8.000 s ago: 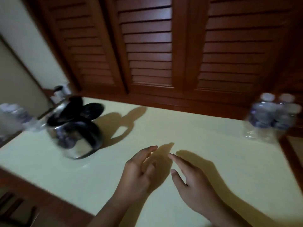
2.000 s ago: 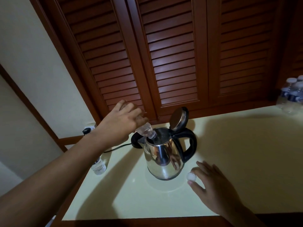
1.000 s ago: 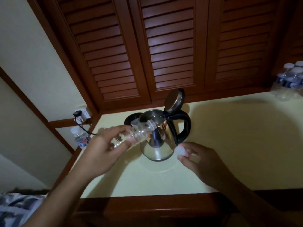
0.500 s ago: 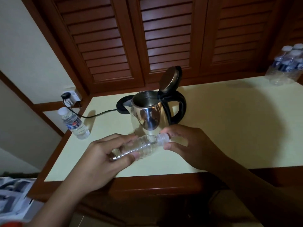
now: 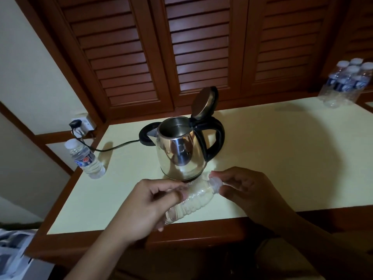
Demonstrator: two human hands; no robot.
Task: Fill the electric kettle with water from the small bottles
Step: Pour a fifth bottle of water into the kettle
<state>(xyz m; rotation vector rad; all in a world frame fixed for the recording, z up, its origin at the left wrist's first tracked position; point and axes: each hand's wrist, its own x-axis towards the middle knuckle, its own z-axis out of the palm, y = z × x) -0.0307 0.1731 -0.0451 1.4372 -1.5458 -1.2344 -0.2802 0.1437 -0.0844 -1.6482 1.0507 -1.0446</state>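
A steel electric kettle (image 5: pixel 179 150) with a black handle stands on the pale table (image 5: pixel 272 158), its lid (image 5: pixel 203 103) hinged up and open. In front of it my left hand (image 5: pixel 145 207) grips a clear small bottle (image 5: pixel 193 201) lying almost level, seemingly empty. My right hand (image 5: pixel 248 190) pinches the white cap (image 5: pixel 215 181) at the bottle's neck. Another small bottle (image 5: pixel 85 159), capped and full, stands at the table's left edge.
The kettle's black base (image 5: pixel 147 134) lies behind it, its cord (image 5: pixel 113 147) running to a wall socket (image 5: pixel 80 125) at the left. A pack of several small bottles (image 5: pixel 345 83) sits at the far right corner. Brown louvred doors (image 5: pixel 201 47) rise behind the table.
My left hand took the bottle away from the kettle's mouth and lowered it to the table's front edge. My right hand brought the cap onto its neck.
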